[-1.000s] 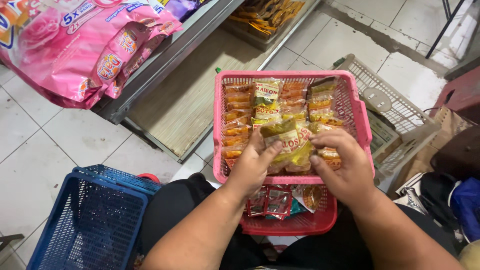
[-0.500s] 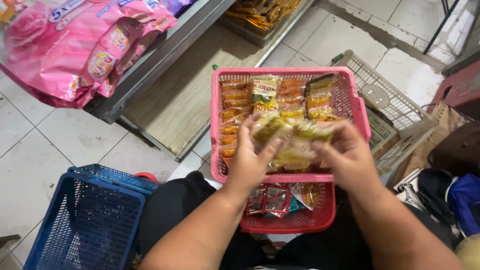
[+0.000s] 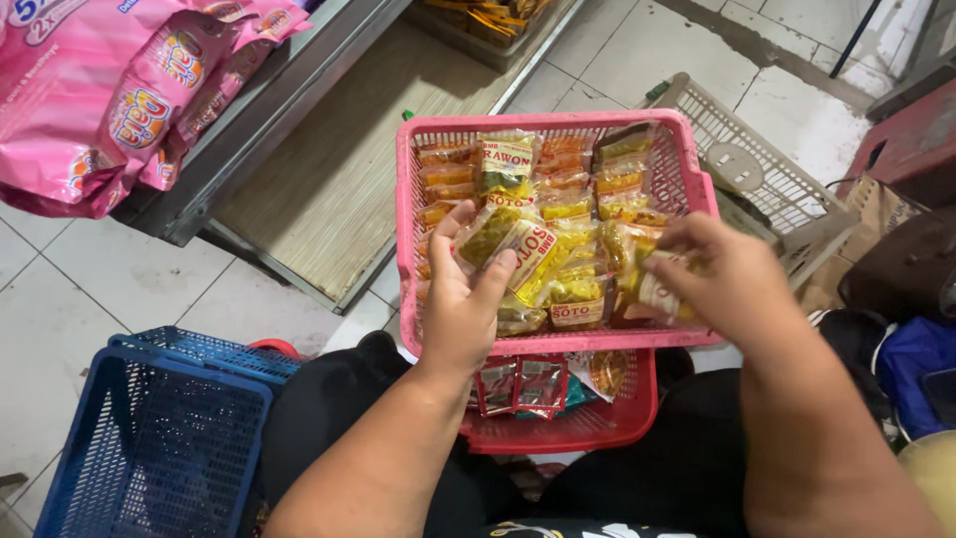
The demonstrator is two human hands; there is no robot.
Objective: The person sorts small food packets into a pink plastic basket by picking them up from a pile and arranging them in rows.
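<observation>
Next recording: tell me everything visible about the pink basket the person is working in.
The pink basket is a rectangular plastic crate with lattice walls and a solid rolled rim. It sits tilted on the person's lap, above a red basket, packed with rows of small yellow and orange sachets. The left hand reaches inside holding sachets; the right hand grips others at the near right rim.
</observation>
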